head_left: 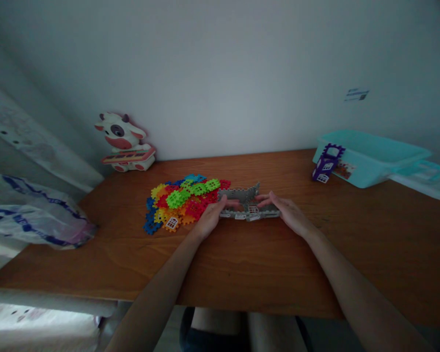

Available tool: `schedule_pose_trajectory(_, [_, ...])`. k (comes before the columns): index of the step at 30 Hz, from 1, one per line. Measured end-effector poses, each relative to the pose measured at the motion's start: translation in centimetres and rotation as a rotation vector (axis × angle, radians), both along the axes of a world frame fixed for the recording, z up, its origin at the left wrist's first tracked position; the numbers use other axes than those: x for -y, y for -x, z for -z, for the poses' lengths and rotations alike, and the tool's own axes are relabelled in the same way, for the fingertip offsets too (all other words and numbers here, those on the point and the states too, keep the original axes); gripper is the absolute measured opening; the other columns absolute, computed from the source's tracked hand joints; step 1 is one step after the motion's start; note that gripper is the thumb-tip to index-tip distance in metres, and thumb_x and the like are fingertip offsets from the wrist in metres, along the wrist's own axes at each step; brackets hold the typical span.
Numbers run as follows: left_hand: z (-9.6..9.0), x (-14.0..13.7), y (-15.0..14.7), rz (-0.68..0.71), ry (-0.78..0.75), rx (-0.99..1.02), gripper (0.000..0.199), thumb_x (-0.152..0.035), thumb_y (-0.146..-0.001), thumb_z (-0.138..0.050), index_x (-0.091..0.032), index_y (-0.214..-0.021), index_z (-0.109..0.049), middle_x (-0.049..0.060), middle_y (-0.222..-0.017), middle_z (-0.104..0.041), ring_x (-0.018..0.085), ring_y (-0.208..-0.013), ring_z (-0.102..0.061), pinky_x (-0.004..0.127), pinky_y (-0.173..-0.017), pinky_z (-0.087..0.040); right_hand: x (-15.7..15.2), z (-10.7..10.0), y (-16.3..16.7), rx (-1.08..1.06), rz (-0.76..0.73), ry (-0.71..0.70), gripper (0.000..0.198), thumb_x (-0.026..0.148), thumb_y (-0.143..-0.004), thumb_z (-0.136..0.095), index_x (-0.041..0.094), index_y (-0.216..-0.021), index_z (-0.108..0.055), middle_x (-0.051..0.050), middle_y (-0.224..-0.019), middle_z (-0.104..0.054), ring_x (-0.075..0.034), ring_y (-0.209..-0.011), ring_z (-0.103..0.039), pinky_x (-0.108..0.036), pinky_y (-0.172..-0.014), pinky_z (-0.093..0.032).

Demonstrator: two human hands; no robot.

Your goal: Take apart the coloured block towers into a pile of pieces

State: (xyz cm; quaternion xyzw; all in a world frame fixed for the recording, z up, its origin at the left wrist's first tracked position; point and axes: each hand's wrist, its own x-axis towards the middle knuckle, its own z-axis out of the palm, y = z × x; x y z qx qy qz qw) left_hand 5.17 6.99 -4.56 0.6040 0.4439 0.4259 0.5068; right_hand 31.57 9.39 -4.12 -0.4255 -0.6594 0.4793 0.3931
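A structure of joined grey interlocking building panels (238, 195), some with white window frames, lies on the wooden table between my hands. My left hand (210, 215) grips its left end, with the fingers reaching over the inside. At the right end, my right hand (286, 210) has its thumb and fingers on the grey panels. One panel stands up at the back right of the structure. Just left of it spreads a pile of loose coloured panels (183, 195) in red, green, yellow, orange and blue.
A toy cow with a keyboard (126, 144) stands at the back left. A plastic bag (40, 215) lies on the left edge. To the right, a purple panel tower (327, 164) leans beside a turquoise bin (370, 164), with a pale lid (429, 178) next to it.
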Motion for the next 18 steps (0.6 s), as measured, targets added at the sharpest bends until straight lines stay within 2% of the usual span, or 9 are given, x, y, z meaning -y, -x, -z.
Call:
schedule_pose_trajectory(3, [-0.2,0.4,-0.4,0.008,-0.073,-0.103,0.047,-0.058,-0.092,-0.055,-0.024,-0.118,-0.073,0.006,-0.122,-0.073,0.027,-0.117,-0.063,0.038,-0.106,-0.044,-0.5,0.0,-0.6,0.043,-0.026,0.030,0.041,0.067,-0.084,-0.062,0.030,-0.090,-0.080,-0.004,-0.123,-0.072,-0.030,-0.119,-0.062,-0.047,-0.109,-0.040])
schedule_pose_trajectory(7, [0.0,1.1,-1.1,0.056,-0.223,-0.213,0.036,-0.045,-0.094,-0.056,-0.025,-0.120,-0.071,0.007,-0.127,-0.070,0.024,-0.119,-0.062,0.037,-0.107,-0.043,-1.2,0.6,-1.4,0.093,-0.007,-0.021,0.034,0.059,-0.081,-0.070,0.029,-0.093,-0.079,-0.004,-0.109,-0.076,-0.028,-0.105,-0.068,-0.043,-0.100,-0.048])
schedule_pose_trajectory(11, [0.4,1.4,-1.1,0.126,-0.431,-0.391,0.032,-0.036,-0.096,-0.054,-0.027,-0.123,-0.068,0.008,-0.138,-0.063,0.025,-0.133,-0.052,0.044,-0.115,-0.034,-1.3,0.9,-1.9,0.170,-0.027,-0.125,0.028,0.053,-0.081,-0.072,0.028,-0.092,-0.078,-0.004,-0.104,-0.076,-0.027,-0.099,-0.068,-0.043,-0.095,-0.050])
schedule_pose_trajectory(14, [0.4,1.6,-0.8,0.170,-0.474,-0.521,0.037,-0.036,-0.096,-0.056,-0.030,-0.132,-0.062,0.008,-0.148,-0.054,0.028,-0.139,-0.046,0.051,-0.118,-0.028,-1.0,0.8,-2.1,0.238,-0.054,-0.218,0.026,0.051,-0.078,-0.076,0.029,-0.093,-0.077,-0.004,-0.106,-0.074,-0.027,-0.103,-0.067,-0.042,-0.097,-0.049])
schedule_pose_trajectory(18, [0.3,1.9,-0.6,0.283,-0.485,-0.678,0.047,-0.043,-0.098,-0.052,-0.037,-0.144,-0.050,0.004,-0.161,-0.037,0.034,-0.146,-0.036,0.063,-0.121,-0.006,-0.7,0.8,-2.0,0.417,-0.059,-0.325,0.029,0.054,-0.079,-0.075,0.027,-0.089,-0.076,-0.006,-0.104,-0.070,-0.027,-0.100,-0.065,-0.042,-0.094,-0.049])
